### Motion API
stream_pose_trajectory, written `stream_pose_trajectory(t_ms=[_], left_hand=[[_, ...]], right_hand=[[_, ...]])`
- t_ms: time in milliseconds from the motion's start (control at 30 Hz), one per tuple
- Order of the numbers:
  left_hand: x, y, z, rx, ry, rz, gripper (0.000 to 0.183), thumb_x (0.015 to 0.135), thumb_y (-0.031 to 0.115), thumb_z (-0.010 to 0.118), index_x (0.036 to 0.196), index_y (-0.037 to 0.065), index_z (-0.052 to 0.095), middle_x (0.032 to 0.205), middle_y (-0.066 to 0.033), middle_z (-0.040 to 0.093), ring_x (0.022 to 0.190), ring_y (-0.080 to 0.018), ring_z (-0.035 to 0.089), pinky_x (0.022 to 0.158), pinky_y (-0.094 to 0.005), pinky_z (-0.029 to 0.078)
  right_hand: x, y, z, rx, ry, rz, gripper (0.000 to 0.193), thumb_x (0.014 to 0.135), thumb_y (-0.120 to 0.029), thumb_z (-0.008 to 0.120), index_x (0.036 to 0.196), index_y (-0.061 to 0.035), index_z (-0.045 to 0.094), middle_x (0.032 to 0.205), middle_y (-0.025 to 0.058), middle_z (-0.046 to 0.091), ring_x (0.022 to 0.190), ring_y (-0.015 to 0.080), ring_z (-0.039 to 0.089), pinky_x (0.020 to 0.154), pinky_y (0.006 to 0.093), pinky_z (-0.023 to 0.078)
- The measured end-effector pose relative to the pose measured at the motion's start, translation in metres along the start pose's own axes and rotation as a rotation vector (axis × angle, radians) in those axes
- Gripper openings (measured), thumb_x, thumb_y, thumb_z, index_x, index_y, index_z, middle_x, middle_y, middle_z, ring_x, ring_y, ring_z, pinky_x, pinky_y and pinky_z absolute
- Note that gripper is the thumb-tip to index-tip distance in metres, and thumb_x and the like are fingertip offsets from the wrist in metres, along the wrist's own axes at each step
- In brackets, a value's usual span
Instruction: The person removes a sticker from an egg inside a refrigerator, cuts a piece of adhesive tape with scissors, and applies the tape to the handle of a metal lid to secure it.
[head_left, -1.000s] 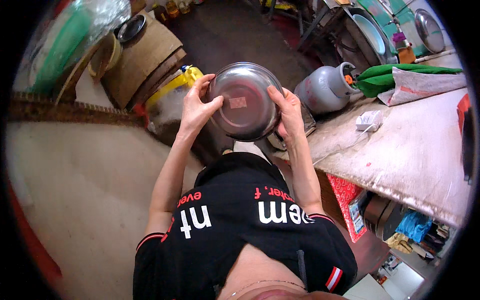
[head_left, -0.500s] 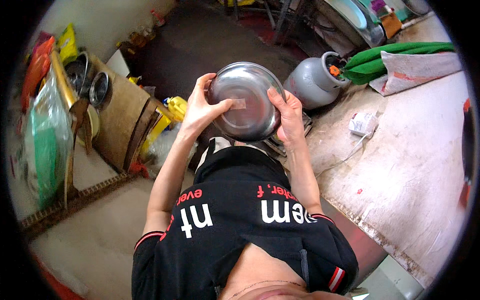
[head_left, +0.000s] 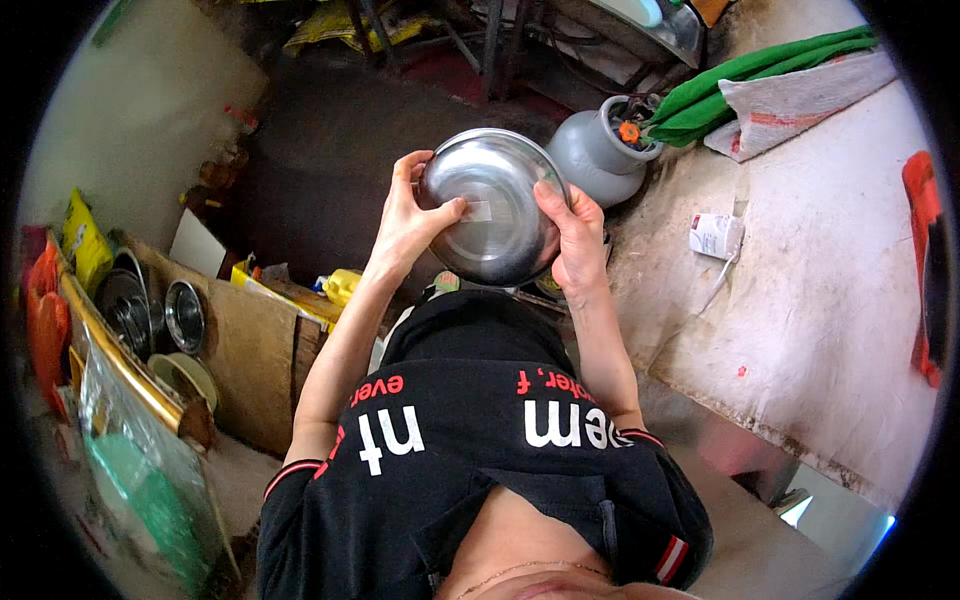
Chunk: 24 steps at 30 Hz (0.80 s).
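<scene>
Between my two hands is a shiny round metal bowl (head_left: 495,235), held out in front of my body with its inside facing up toward me. A small pale label sticks to the bowl's surface near my left thumb. My left hand (head_left: 412,210) grips the left side, thumb over the rim and fingers curled at the outer edge. On the opposite side, my right hand (head_left: 573,228) clasps the rim with its thumb on top; its other fingers are mostly hidden beneath.
A grey gas cylinder (head_left: 598,160) stands ahead on the right, beside a pale worktop (head_left: 800,310). On it lie a white box with a cord (head_left: 715,236), a green cloth (head_left: 755,85) and a whitish rag (head_left: 790,100). Metal bowls (head_left: 184,316) and boards (head_left: 240,350) lean at left.
My whole view has shifted as I move forward and turn: the left-hand bowls and boards now sit lower, the cylinder further left. The metal bowl stays in both hands.
</scene>
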<state>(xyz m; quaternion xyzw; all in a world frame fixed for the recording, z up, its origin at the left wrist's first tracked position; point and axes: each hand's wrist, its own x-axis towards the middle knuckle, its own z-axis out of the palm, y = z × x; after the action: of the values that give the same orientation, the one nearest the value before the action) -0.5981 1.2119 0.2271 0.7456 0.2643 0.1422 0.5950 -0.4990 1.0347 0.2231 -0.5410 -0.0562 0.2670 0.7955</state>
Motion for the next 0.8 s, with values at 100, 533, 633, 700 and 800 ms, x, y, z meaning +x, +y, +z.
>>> stream_pose_trajectory(t_ms=[100,533,633,700,800], left_hand=[[0.018,-0.001,-0.015,-0.081,-0.094,-0.055,0.073,0.066,0.017,0.070,0.133,0.006,0.042,0.125,-0.0175,0.047,0.113,-0.0264,0.049,0.096,-0.0381,0.042],[0.036,-0.003,0.007,-0.354,-0.099,0.028,0.077,0.066,0.013,0.067,0.137,0.006,0.036,0.130,-0.0171,0.043,0.123,-0.0277,0.042,0.105,-0.0371,0.032],[0.036,0.003,0.020,-0.369,-0.092,0.053,0.077,0.066,0.011,0.065,0.137,0.007,0.036,0.131,-0.0171,0.041,0.123,-0.0282,0.041,0.105,-0.0377,0.032],[0.035,0.010,0.029,-0.332,-0.079,0.051,0.077,0.065,0.008,0.062,0.138,0.007,0.036,0.132,-0.0159,0.041,0.124,-0.0271,0.040,0.106,-0.0372,0.030],[0.036,0.013,0.039,-0.259,-0.086,0.056,0.078,0.065,0.005,0.059,0.139,0.009,0.035,0.134,-0.0147,0.039,0.126,-0.0262,0.038,0.108,-0.0372,0.027]], right_hand=[[0.011,0.011,0.008,0.045,0.083,-0.004,0.023,0.082,-0.026,0.073,0.072,-0.0104,0.060,0.058,-0.0048,0.054,0.039,0.0019,0.039,0.032,0.0188,0.024],[0.018,-0.001,0.013,0.090,0.180,-0.060,0.017,0.084,-0.022,0.070,0.077,-0.0088,0.063,0.056,-0.0061,0.051,0.038,0.0012,0.036,0.032,0.0183,0.023],[0.020,-0.005,0.006,0.118,0.183,-0.088,0.016,0.084,-0.022,0.070,0.078,-0.0085,0.064,0.056,-0.0062,0.051,0.038,0.0011,0.036,0.032,0.0182,0.022],[0.018,-0.012,0.004,0.098,0.182,-0.105,0.017,0.083,-0.023,0.071,0.078,-0.0083,0.064,0.056,-0.0062,0.051,0.038,0.0011,0.036,0.032,0.0183,0.022],[0.018,-0.022,0.000,0.076,0.199,-0.089,0.018,0.083,-0.024,0.071,0.079,-0.0079,0.064,0.056,-0.0061,0.051,0.038,0.0011,0.036,0.032,0.0183,0.022]])
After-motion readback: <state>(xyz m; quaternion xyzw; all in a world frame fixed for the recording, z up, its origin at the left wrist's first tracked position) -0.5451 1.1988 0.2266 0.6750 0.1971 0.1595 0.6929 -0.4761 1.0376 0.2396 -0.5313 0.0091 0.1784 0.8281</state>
